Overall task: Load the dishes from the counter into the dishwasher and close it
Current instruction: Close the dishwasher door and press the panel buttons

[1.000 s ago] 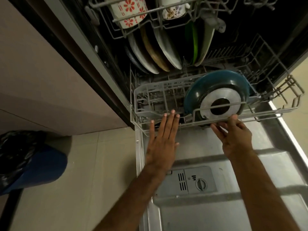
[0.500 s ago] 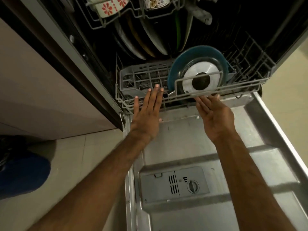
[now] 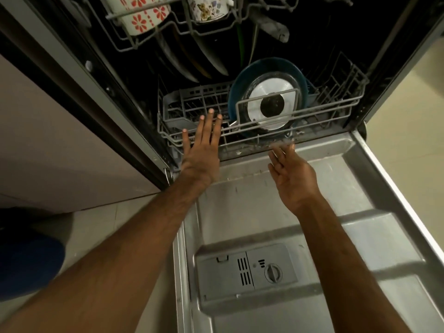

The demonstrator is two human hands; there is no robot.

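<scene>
1. Pressing my left hand (image 3: 201,150) flat against the front wires of the lower rack (image 3: 336,109). Fingers are straight and close together, back of the hand is up, and it grips nothing.
2. My right hand (image 3: 294,171) is just beside the rack's front rim, over the far end of the dishwasher door (image 3: 264,207). The palm is turned partly up, the fingers are loose and slightly spread, and it holds nothing. The fingertips are blurred (can't tell if they touch the wire).
3. The lower rack sits inside the tub, its front edge at the mouth where the door hinges.
4. The blue pan (image 3: 271,91) stands on edge at the rack's front, to the right of my left hand. Its silver base with a dark centre faces me from behind a wire loop.
5. The grey cutlery basket (image 3: 192,104) is in the rack's left part, just behind my left fingertips.
6. The plates (image 3: 209,58) stand on edge in a row further back, in the dark.
7. The upper rack (image 3: 149,42) above holds a mug with red flowers (image 3: 144,15), with a second floral mug (image 3: 206,8) beside it.
8. The door lies open and flat under both my forearms, with the detergent dispenser (image 3: 247,270) on its inner face near me.
9. A beige cabinet panel (image 3: 60,140) is on the left, with pale floor tiles (image 3: 408,116) and something blue (image 3: 28,260) at lower left, cut off by the frame.
</scene>
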